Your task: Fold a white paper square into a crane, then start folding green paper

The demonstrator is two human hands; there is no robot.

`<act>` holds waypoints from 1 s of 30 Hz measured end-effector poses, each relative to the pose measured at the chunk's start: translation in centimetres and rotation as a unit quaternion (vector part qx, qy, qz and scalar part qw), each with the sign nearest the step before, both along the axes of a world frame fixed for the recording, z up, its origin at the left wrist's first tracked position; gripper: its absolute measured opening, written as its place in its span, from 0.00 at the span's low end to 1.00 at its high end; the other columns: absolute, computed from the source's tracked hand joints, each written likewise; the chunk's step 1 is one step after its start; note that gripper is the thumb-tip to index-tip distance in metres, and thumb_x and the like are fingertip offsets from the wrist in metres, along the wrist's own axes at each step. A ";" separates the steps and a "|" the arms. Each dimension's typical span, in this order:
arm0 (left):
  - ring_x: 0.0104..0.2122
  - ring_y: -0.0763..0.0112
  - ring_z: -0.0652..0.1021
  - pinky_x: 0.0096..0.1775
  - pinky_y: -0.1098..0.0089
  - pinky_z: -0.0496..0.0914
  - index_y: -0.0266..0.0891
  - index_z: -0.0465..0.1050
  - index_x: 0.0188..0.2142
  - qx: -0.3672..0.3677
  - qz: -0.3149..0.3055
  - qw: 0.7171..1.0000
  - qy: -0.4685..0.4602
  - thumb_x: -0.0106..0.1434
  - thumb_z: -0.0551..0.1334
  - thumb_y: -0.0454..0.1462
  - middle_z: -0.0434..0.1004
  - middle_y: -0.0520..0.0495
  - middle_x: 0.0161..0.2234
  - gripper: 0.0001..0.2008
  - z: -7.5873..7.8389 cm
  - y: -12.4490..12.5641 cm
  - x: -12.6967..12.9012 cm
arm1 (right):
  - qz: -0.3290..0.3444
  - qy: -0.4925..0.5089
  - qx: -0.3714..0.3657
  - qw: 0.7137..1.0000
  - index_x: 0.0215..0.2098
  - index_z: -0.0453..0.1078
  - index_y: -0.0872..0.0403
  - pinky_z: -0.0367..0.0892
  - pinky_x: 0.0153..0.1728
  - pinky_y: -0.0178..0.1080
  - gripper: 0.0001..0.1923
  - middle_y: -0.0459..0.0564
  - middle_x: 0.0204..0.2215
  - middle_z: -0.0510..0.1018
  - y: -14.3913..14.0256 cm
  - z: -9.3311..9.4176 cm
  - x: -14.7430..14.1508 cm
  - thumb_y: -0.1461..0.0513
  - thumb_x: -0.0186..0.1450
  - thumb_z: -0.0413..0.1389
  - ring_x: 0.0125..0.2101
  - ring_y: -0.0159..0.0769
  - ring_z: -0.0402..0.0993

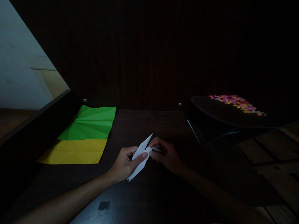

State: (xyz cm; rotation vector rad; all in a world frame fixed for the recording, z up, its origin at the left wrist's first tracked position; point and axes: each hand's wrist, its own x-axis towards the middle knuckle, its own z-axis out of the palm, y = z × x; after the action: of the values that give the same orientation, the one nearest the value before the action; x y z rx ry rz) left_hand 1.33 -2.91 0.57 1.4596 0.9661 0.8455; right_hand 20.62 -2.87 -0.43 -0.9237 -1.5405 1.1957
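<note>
A folded white paper piece (140,157), long and pointed at both ends, is held just above the dark wooden table (144,193). My left hand (125,163) grips its middle, thumb lying across the top. My right hand (166,154) pinches a small flap on the paper's right side with its fingertips. The lower point of the paper sticks out below my left hand, and the upper point rises between both hands.
A creased green sheet (91,123) and a creased yellow sheet (74,151) lie flat at the left. A dark tray (224,116) with several small colourful pieces (235,102) stands at the right. A dark wooden panel rises behind the table.
</note>
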 end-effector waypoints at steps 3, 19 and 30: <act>0.23 0.75 0.66 0.24 0.76 0.60 0.33 0.74 0.28 0.010 -0.010 1.000 -0.003 0.60 0.63 0.49 0.68 0.52 0.22 0.19 0.0 0.1 -0.1 | -0.004 0.004 -0.016 1.000 0.37 0.71 0.52 0.62 0.21 0.32 0.06 0.44 0.29 0.72 -0.1 0.2 -0.2 0.60 0.62 0.60 0.23 0.28 0.68; 0.24 0.73 0.67 0.27 0.74 0.61 0.33 0.75 0.29 0.034 -0.022 0.999 0.012 0.62 0.62 0.48 0.69 0.51 0.23 0.18 0.0 0.1 -0.1 | 0.004 0.062 -0.039 0.997 0.28 0.71 0.54 0.63 0.17 0.30 0.12 0.46 0.29 0.73 -0.1 0.5 -0.4 0.55 0.64 0.59 0.21 0.26 0.68; 0.23 0.75 0.64 0.25 0.75 0.58 0.33 0.72 0.26 0.058 -0.022 0.998 0.033 0.62 0.62 0.48 0.63 0.54 0.21 0.19 -0.3 0.2 -0.2 | -0.033 0.107 -0.057 0.992 0.33 0.71 0.53 0.71 0.23 0.33 0.09 0.45 0.27 0.76 0.1 0.7 -0.3 0.58 0.59 0.65 0.22 0.29 0.72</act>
State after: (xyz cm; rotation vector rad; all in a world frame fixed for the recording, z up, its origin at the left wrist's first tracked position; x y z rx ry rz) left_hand 1.14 -2.69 0.28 1.6106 0.9434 0.8379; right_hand 20.32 -2.75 0.27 -0.8843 -1.2729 1.3013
